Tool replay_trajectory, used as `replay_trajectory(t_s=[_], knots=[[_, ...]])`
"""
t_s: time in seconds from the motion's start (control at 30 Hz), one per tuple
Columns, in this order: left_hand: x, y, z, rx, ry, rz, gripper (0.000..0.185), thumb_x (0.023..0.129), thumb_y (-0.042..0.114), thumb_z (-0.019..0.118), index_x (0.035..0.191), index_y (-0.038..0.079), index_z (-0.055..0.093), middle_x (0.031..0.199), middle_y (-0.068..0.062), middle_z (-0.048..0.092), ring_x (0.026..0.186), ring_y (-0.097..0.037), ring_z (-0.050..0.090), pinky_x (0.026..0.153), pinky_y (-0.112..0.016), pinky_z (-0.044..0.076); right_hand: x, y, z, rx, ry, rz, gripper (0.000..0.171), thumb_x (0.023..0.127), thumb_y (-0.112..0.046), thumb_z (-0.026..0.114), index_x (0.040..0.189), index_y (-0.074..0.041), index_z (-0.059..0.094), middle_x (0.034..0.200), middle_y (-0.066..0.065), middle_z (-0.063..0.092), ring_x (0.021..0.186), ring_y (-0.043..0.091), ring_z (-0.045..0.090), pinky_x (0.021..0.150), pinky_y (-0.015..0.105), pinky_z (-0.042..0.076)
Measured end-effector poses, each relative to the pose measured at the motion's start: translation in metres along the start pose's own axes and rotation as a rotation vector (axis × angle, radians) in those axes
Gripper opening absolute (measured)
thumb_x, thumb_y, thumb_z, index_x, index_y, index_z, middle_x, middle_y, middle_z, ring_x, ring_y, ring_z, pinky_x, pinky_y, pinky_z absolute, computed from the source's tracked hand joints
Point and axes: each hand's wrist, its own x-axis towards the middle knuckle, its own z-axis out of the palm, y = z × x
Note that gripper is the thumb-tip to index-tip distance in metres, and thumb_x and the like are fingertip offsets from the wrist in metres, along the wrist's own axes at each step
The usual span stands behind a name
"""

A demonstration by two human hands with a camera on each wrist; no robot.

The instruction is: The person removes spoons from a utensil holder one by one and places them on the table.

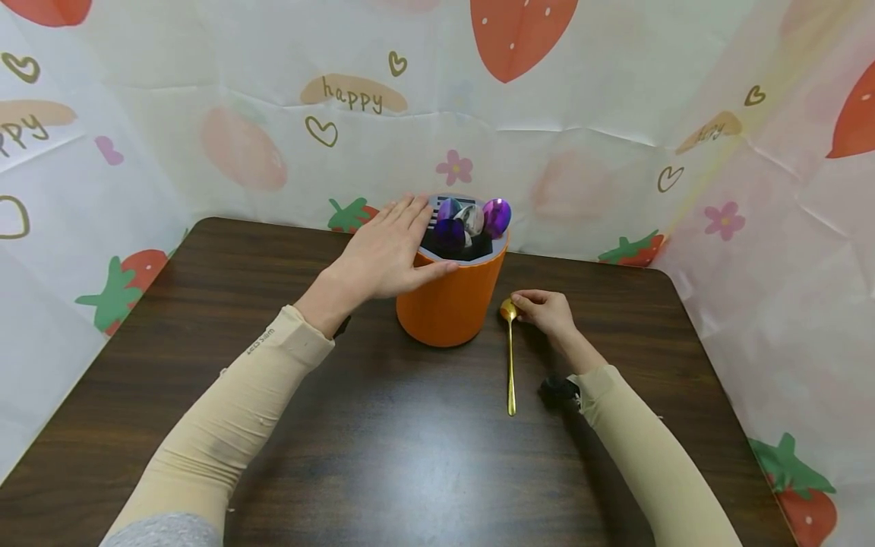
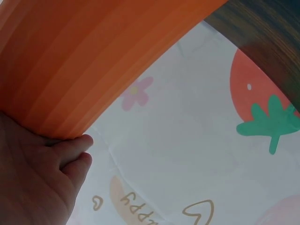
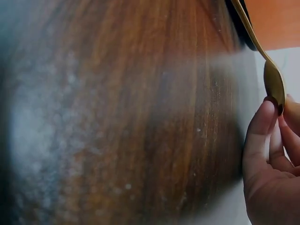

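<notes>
A ribbed orange cylindrical holder (image 1: pixel 447 308) with a pale top stands on the table, tilted slightly in the head view. Shiny purple and silver rounded heads (image 1: pixel 497 218), which look like spoon bowls, stick up from its opening. My left hand (image 1: pixel 386 247) rests against its upper left side, fingers straight and thumb across the front of the rim. In the left wrist view, fingertips (image 2: pixel 84 140) touch the orange wall (image 2: pixel 70 70). To the right of the holder, my right hand (image 1: pixel 547 313) pinches a gold spoon (image 1: pixel 510 365) by its bowl, handle pointing toward me.
The dark wood table (image 1: pixel 403 463) has its far edge just behind the holder. A printed cloth (image 1: pixel 581 91) with strawberries, flowers and hearts hangs behind and along both sides.
</notes>
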Motion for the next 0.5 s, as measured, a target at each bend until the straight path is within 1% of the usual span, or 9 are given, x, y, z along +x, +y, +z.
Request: replay_trajectory(t_s=[0.17,0.27,0.37,0.5], knots=[[-0.0003,0.0001,-0.0001,-0.006,0.005,-0.002,0.109,0.096,0.084,0.029,0.166,0.003,0.016,0.174,-0.014,0.008,0.161,-0.032,0.005,0.13,-0.045,0.006,0.0,-0.0012,0.0023,-0.124,-0.002,-0.048,0.035,0.101,-0.017,0.071,0.122,0.01,0.072,0.097,0.008,0.076,0.072,0.004,0.068,0.07,0.021,0.061],[-0.0003,0.0005,-0.0008,-0.004,0.007,-0.004,0.109,0.095,0.084,0.029,0.166,0.002,0.016,0.174,-0.014,0.009,0.161,-0.032,0.005,0.13,-0.045,0.006,0.0002,-0.0016,0.0032,-0.197,-0.001,-0.074,0.032,0.101,-0.019,0.072,0.118,0.007,0.075,0.101,0.013,0.077,0.071,0.006,0.068,0.069,0.022,0.061],[0.0,0.0007,-0.0007,-0.002,0.007,-0.003,0.109,0.095,0.084,0.029,0.166,0.003,0.016,0.174,-0.014,0.009,0.161,-0.032,0.005,0.13,-0.045,0.007,0.0006,-0.0008,0.0039,-0.288,0.006,-0.096,0.031,0.101,-0.023,0.072,0.116,0.004,0.078,0.103,0.014,0.078,0.07,0.007,0.068,0.067,0.023,0.059],[-0.0002,0.0004,-0.0002,-0.002,0.008,-0.001,0.109,0.095,0.084,0.03,0.166,0.002,0.017,0.174,-0.014,0.009,0.161,-0.032,0.006,0.13,-0.045,0.007,-0.0001,-0.0009,0.0056,-0.395,0.026,-0.121,0.03,0.1,-0.026,0.073,0.115,0.0,0.08,0.102,0.015,0.079,0.068,0.01,0.07,0.065,0.023,0.058]])
